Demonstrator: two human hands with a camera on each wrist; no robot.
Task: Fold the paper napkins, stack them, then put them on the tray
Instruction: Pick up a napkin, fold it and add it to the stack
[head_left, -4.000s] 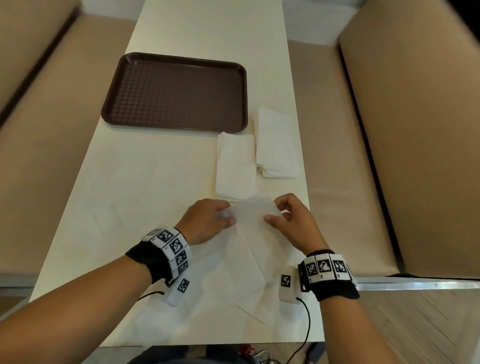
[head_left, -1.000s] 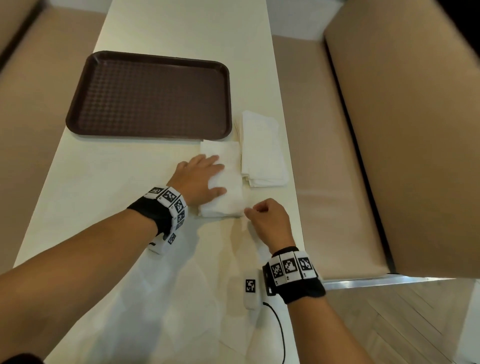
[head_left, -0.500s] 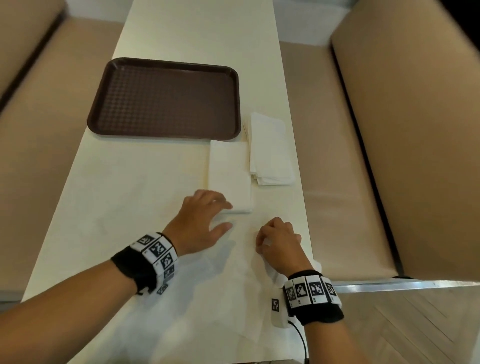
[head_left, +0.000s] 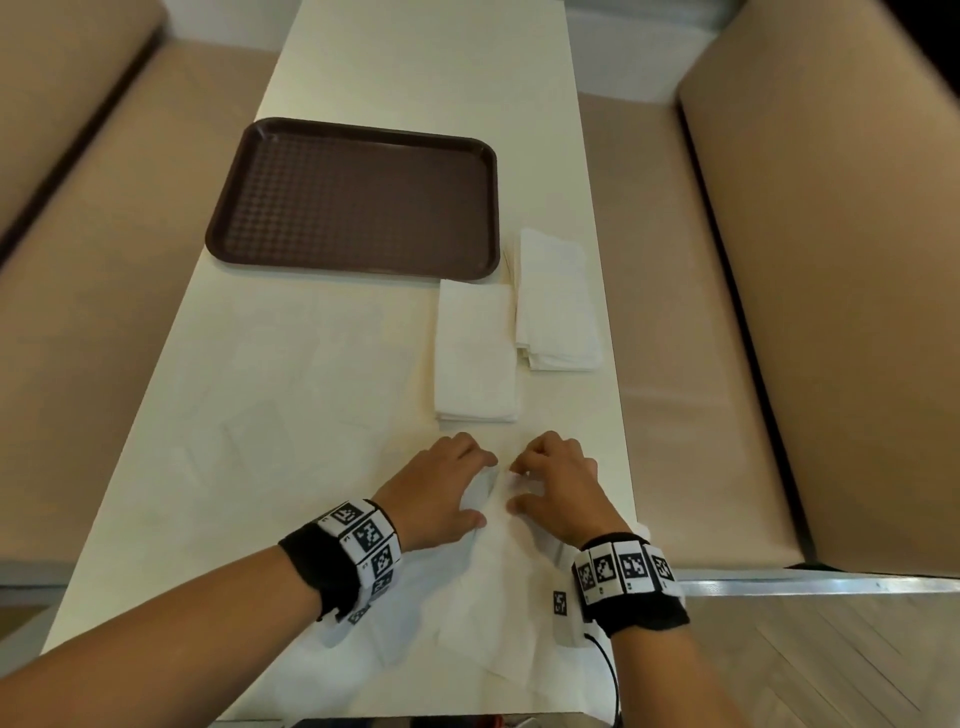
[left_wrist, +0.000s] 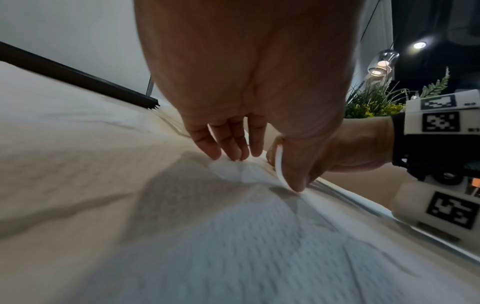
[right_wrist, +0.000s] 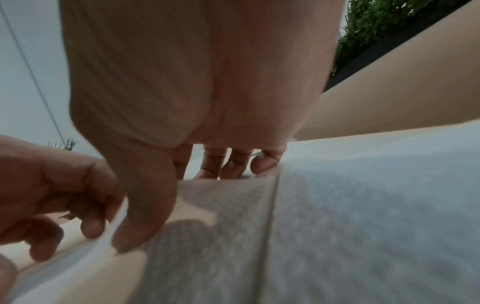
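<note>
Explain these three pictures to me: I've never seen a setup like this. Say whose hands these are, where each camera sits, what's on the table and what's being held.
No machine here: a person works bare-handed, wearing black wristbands with printed square markers. One picture comes from a camera on the head, looking down; the other two from cameras on each wrist, looking along the fingers.

On the long cream table lie an empty dark brown plastic tray and, beside it, two stacks of folded white paper napkins.

The left hand and right hand meet over an unfolded white paper napkin, each pinching a raised fold of it between thumb and fingers.
</note>
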